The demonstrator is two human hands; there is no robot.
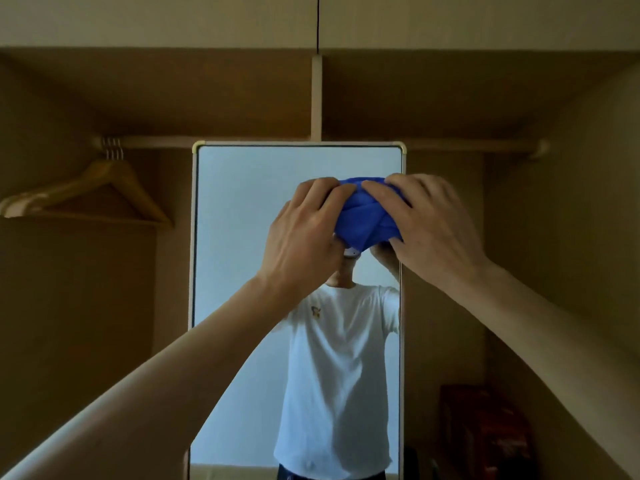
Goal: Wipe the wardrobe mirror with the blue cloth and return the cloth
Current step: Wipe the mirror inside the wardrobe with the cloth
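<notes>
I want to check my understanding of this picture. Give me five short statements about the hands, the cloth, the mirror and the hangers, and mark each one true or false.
1. The left hand and the right hand both grip the blue cloth. True.
2. The cloth is at the bottom of the mirror. False: it is at the upper part.
3. Wooden hangers hang on the rail left of the mirror. True.
4. The cloth is spread out flat. False: it is bunched up.
5. The reflection shows a black shirt. False: it shows a white T-shirt.
</notes>
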